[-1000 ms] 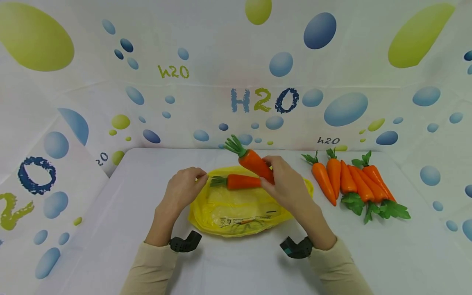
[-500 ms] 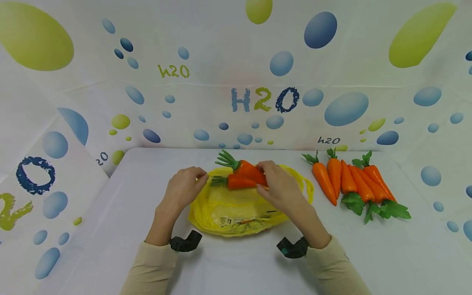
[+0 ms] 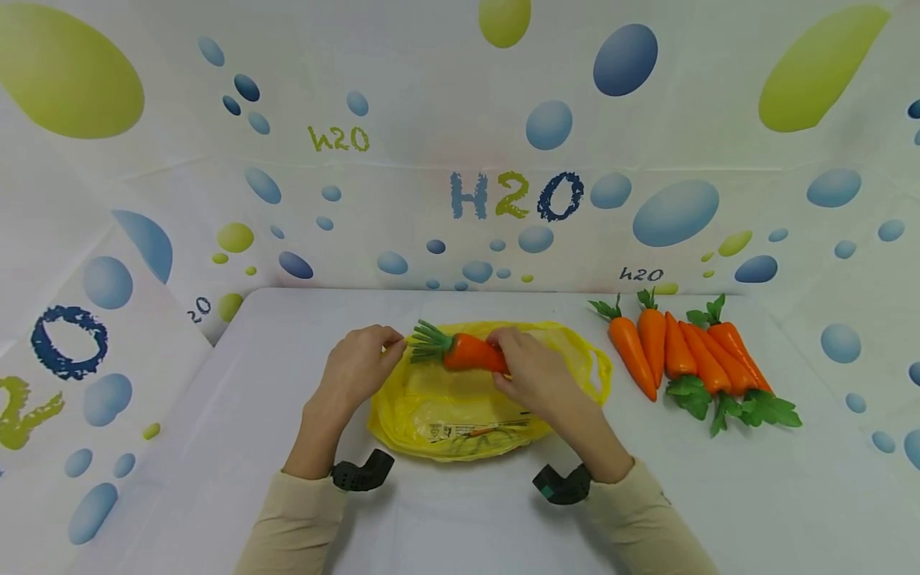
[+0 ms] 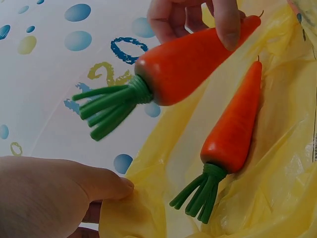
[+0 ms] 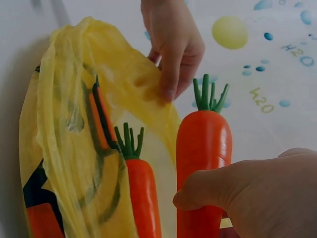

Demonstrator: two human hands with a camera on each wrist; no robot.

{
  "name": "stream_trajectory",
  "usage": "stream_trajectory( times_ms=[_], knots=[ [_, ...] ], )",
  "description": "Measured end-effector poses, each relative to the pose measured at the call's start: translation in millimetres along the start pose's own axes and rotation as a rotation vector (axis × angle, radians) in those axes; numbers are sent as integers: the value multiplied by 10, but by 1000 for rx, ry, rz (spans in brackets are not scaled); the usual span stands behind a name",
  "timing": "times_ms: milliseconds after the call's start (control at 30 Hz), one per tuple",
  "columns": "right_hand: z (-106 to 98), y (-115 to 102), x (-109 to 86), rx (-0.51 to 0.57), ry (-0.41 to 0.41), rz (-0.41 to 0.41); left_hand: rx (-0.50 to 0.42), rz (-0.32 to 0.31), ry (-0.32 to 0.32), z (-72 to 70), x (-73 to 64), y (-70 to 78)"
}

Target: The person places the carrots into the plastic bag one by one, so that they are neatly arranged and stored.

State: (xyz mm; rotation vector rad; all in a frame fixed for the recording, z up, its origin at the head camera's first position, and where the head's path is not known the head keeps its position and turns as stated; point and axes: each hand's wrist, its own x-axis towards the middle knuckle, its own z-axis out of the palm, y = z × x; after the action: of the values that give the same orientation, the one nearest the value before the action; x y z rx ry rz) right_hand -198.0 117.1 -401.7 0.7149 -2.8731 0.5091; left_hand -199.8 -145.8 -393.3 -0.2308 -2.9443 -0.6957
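In the head view my right hand (image 3: 535, 371) grips an orange toy carrot (image 3: 470, 352) with short green stalks, holding it over the yellow plastic bag (image 3: 460, 399). A second carrot (image 4: 232, 119) lies inside the bag, plain in the left wrist view; from the head it is mostly hidden beneath the held one. My left hand (image 3: 357, 366) pinches the bag's left edge between thumb and fingers. The right wrist view shows the thumb across the held carrot (image 5: 203, 144), with the other carrot (image 5: 143, 193) beside it in the bag's mouth.
Several more carrots (image 3: 676, 345), some with leafy tops, lie side by side on the white table (image 3: 460, 519) to the right of the bag. A bag handle loop (image 3: 604, 374) sticks out toward them. A patterned cloth (image 3: 402, 200) hangs behind.
My right hand has come down and a little to the left with the carrot, which has tilted flatter over the one in the bag. The left hand has stayed at the bag's edge.
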Motion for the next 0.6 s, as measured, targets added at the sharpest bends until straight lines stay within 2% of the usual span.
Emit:
stream_trajectory(
  times_ms=[267, 600],
  knots=[
    [66, 22, 9, -27, -71, 12, 6, 3, 1, -7, 3, 5],
    [142, 46, 17, -51, -120, -14, 10, 2, 2, -10, 11, 6]
  ],
)
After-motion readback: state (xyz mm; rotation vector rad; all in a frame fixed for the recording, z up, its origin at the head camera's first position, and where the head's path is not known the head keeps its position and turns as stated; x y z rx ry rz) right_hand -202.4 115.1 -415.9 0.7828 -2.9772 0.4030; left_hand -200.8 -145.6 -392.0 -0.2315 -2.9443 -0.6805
